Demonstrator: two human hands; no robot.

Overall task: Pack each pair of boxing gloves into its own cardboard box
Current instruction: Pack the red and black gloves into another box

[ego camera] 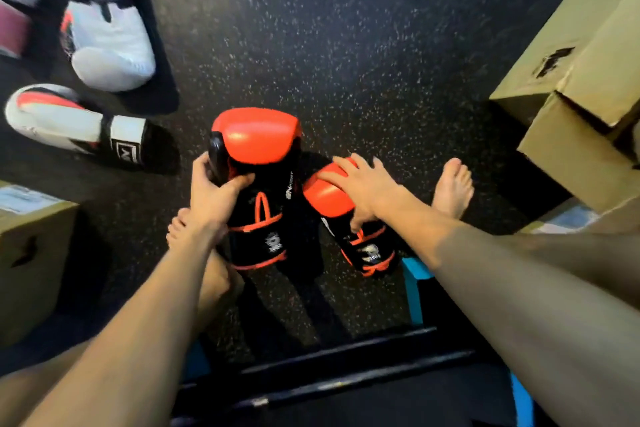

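I'm looking down between my two bare arms at a dark speckled floor point(346, 28). Both red-and-black gloves lie there side by side, just in front of the feet and outside any box.

The left hand point(211, 191) grips the left red glove point(256, 163). Its thumb lies across the black palm side and its fingers are wrapped round the glove's thumb piece (a firm, closed hold). That glove points away from me, red padding far and cuff near.

The right hand point(360, 184) lies over the red padding of the right red glove point(329, 198). The fingers are spread across the top and the thumb hooks down the side toward the cuff, so it is a loose clasp rather than a flat palm. This glove is angled, with its cuff toward the blue-edged seat point(412, 288) I'm on.

The right foot point(453, 187) is planted just right of that glove. The toes of the left foot point(176, 229) show under the left wrist.

The right box point(588, 62) sits tilted at the frame edge, well apart from the red pair (I cannot tell whether it is open). The left box point(31, 253) carries a label on top.

At upper left lie the far white glove point(107, 45) and the near white glove point(69, 121), close together on the floor.
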